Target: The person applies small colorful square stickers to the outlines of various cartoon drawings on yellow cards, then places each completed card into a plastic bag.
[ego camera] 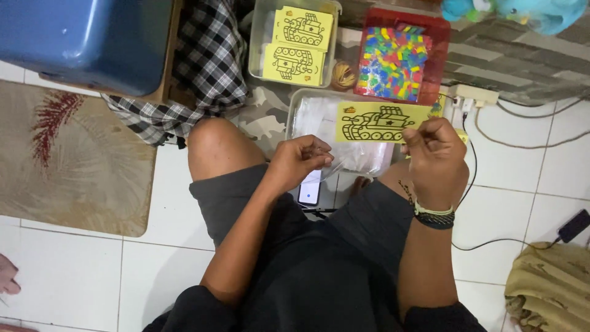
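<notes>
My right hand (436, 157) pinches a yellow card with a black outline drawing of a tank (376, 122), held flat above my lap. My left hand (299, 161) grips a thin clear plastic sleeve (353, 161) just below and to the left of the card. Both hands hover over a clear plastic tub (297, 104) that holds more clear sleeves. I sit on the floor with my knees apart.
A clear tub (257, 37) with more yellow tank cards (298, 43) sits ahead. Beside it is a red tray (439, 31) of small coloured pieces (393, 61). A phone (310, 189) lies between my legs. A blue bin (86, 43), a checked cloth (206, 67), a rug (67, 160) and a power strip (473, 93) surround me.
</notes>
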